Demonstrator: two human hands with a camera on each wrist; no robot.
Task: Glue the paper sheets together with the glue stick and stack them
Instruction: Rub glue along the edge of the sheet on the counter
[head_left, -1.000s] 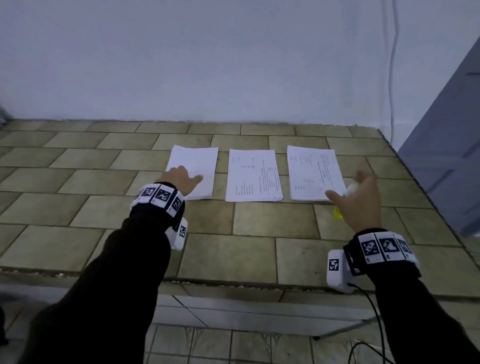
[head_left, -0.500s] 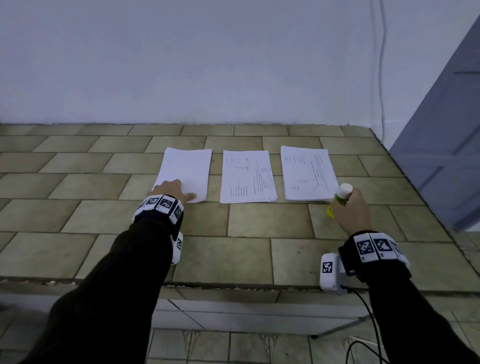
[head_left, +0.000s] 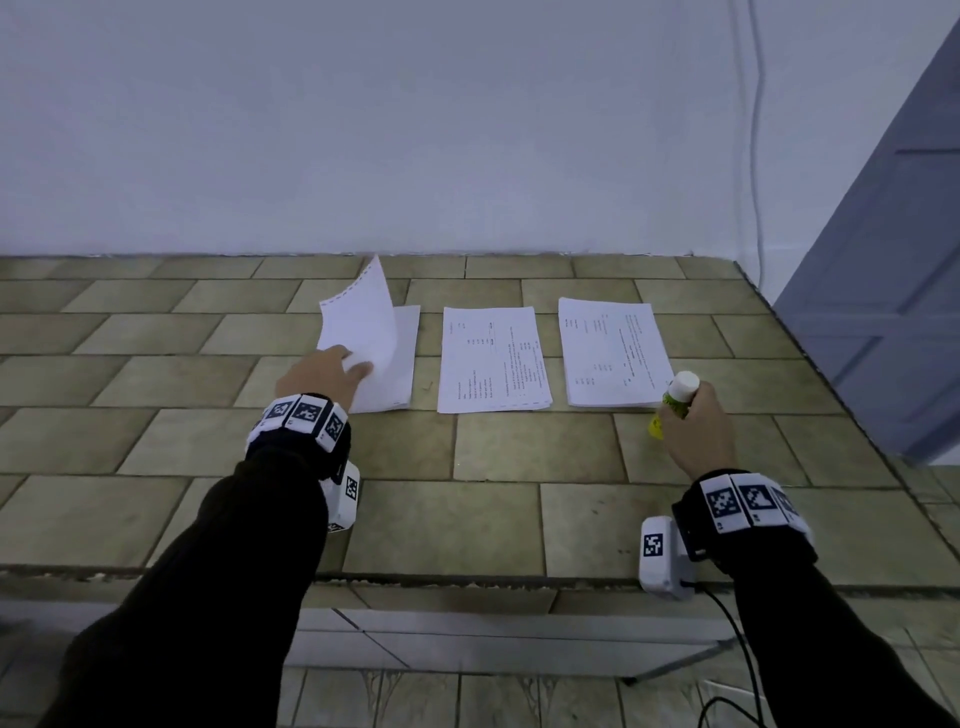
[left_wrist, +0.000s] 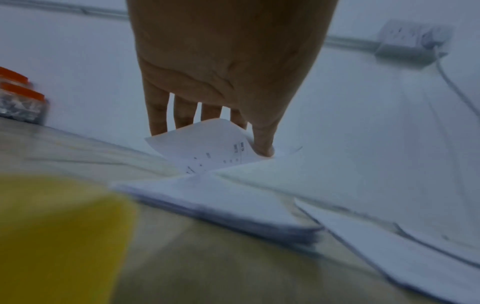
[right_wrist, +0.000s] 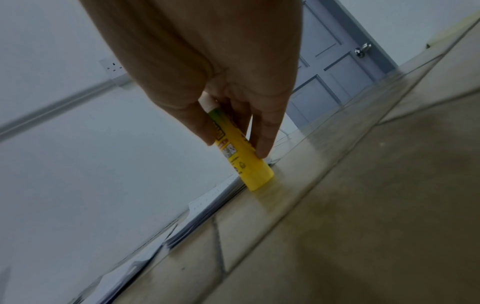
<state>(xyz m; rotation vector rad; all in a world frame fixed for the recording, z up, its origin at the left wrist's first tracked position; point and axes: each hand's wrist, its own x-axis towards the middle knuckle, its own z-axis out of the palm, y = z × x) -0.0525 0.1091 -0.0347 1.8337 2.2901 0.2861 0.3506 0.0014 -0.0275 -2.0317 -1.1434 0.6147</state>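
Print (left_wrist: 235, 151) on lifted sheet (head_left: 363, 322), left wrist view only.

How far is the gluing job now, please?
Done: nothing glued yet; three piles lie separate. In hand: the left hand lifts the top sheet off the left pile; the right hand holds the capped glue stick upright on the counter. Left: uncapping, gluing, stacking.

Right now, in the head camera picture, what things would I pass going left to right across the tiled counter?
Left hand lifting a white sheet off the left stack → middle printed paper stack → right printed paper stack → yellow glue stick with white cap in the right hand.
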